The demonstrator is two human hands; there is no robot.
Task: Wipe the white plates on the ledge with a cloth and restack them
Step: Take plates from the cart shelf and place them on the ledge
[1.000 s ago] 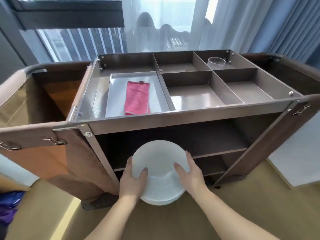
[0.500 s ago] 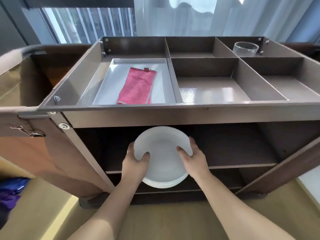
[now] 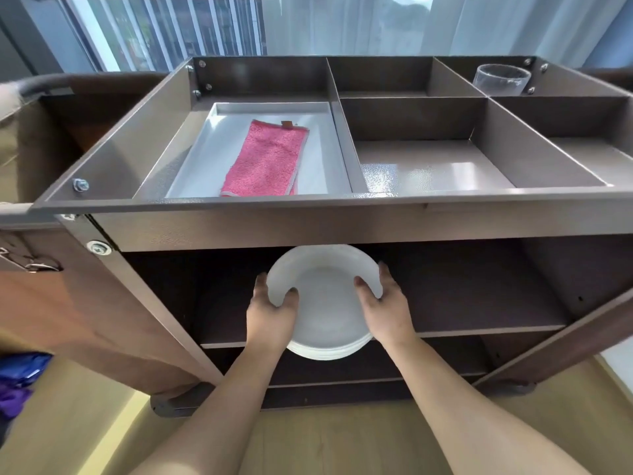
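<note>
You are gripping the stack of white plates [image 3: 325, 303] with both hands: your left hand [image 3: 270, 317] is curling round its left rim and your right hand [image 3: 387, 310] round its right rim, each thumb lying over the rim onto the top plate. The stack is sitting in the open bay of the service cart, at the level of the middle shelf [image 3: 479, 329]. Its near edge is hanging out past the shelf's front edge, and its far rim is tucking in under the front rail [image 3: 376, 224] of the cart's top. Whether the stack is resting on the shelf, you cannot tell from here.

That rail is standing just above the plates. Up in the top's left compartment, a folded pink cloth [image 3: 267, 159] is lying in a white tray [image 3: 205, 156], well apart from your hands. A clear glass [image 3: 501, 78] is standing in the far right compartment. A purple and blue bundle [image 3: 20, 375] is lying on the wooden floor [image 3: 308, 440] at the left.

Compared with a second ago, the stack is sitting higher and deeper: then you were holding it out in front of the cart, clear of the rail. Your grip is staying the same throughout, and the cloth and glass are staying where they were.
</note>
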